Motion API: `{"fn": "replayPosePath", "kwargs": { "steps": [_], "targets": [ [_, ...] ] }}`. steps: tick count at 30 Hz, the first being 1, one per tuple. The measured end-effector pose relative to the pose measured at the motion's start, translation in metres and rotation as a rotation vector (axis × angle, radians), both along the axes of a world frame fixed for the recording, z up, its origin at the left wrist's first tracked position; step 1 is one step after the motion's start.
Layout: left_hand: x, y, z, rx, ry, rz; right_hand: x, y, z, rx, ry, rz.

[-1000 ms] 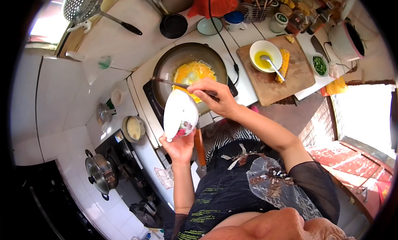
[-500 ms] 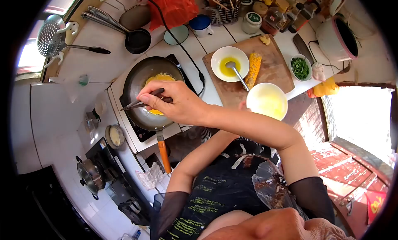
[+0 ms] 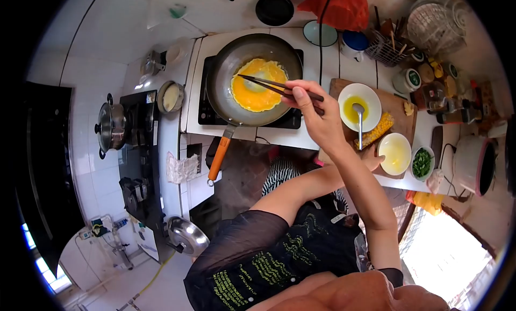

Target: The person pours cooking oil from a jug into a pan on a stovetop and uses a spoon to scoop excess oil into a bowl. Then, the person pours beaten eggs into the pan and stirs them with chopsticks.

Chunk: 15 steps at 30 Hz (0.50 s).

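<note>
My right hand (image 3: 312,107) pinches a pair of dark chopsticks (image 3: 263,82), tips over the egg. Yellow egg (image 3: 255,99) is spread in a ragged round, paler in its centre, inside a frying pan (image 3: 221,69) with a wooden handle. My left arm passes beneath the right forearm. My left hand (image 3: 371,159), partly hidden, grips the near-left rim of a white bowl (image 3: 402,166) with some pale yellow liquid inside. That bowl is at the front edge of the cutting board (image 3: 408,129); whether it rests there I cannot tell.
On the board are a bowl of yellow liquid (image 3: 348,91) with a spoon (image 3: 360,125), and a corn cob (image 3: 379,129). Chopped greens (image 3: 422,163) fill a small bowl to the right. The pan sits on an induction cooker (image 3: 207,109). Jars (image 3: 407,81) line the back.
The view has swung, shifting the pan rightward. My right hand has drawn back from over the pan, uncovering the egg. The white bowl is lower, closer to the board.
</note>
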State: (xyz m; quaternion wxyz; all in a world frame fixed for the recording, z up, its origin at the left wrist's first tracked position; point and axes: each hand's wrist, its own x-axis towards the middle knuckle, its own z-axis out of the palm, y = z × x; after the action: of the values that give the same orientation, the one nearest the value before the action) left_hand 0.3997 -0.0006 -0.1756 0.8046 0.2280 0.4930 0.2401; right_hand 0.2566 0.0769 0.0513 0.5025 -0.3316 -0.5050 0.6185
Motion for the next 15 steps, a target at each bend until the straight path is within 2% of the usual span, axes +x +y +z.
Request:
{"fn": "replayPosePath", "kwargs": {
  "steps": [1,2,4,6,10,12,15],
  "targets": [
    [-0.023,-0.001,0.023,0.114,0.100,-0.206,0.002,0.003,-0.006,0.005,-0.030,0.000],
    [-0.059,-0.009,0.049,0.222,-0.218,-0.189,0.001,0.005,-0.015,0.011,-0.061,0.000],
    [-0.111,-0.020,0.101,0.378,-0.298,-0.212,0.002,0.001,-0.031,0.082,-0.199,-0.013],
    [-0.165,-0.027,0.105,0.661,0.103,-0.555,0.003,-0.003,-0.044,0.151,-0.390,0.000],
    [-0.289,-0.061,0.149,0.871,0.390,-0.372,-0.015,-0.028,-0.059,0.271,-0.619,0.059],
    [-0.340,-0.082,0.154,0.671,0.386,-0.061,-0.040,-0.042,-0.058,0.322,-0.662,0.110],
    [-0.397,-0.104,0.152,0.610,0.560,0.213,-0.075,-0.048,-0.069,0.481,-0.806,0.215]
  ]
}}
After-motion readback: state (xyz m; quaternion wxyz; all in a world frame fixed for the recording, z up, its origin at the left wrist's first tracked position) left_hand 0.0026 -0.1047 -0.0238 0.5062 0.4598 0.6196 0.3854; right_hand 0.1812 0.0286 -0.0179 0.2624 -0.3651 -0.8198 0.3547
